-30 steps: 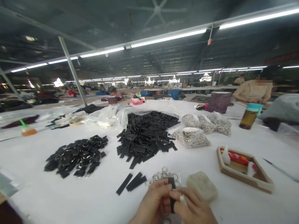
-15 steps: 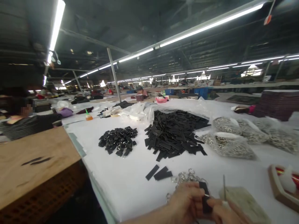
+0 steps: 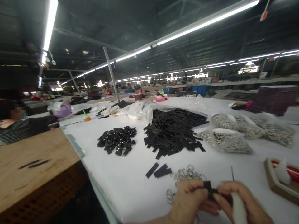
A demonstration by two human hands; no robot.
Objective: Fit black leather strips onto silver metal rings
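My left hand (image 3: 190, 199) pinches one end of a black strip (image 3: 208, 186), which is bent. Closed on the strip's other side are the fingertips of my right hand (image 3: 247, 199). That hand also carries a white-handled awl (image 3: 238, 207), its thin metal point sticking up past the fingers. Behind my left hand lies a small heap of metal rings (image 3: 187, 174), with a few loose rings (image 3: 170, 196) nearer me. Three or so black strips (image 3: 161, 171) rest flat to the left of the rings. Whether a ring sits in the held strip is hidden by my fingers.
A large pile of black strips (image 3: 170, 130) stands mid-table, beside a smaller pile of folded strips with rings (image 3: 118, 140). Plastic bags of rings (image 3: 226, 143) lie right. A tray (image 3: 271, 180) stands at the right edge. A person (image 3: 28, 127) sits left beyond a wooden board (image 3: 42, 143).
The strip was held upright and flat; now it is bent between both hands. My right hand has risen, the awl tilts more, and the pale block beneath it is now covered from view.
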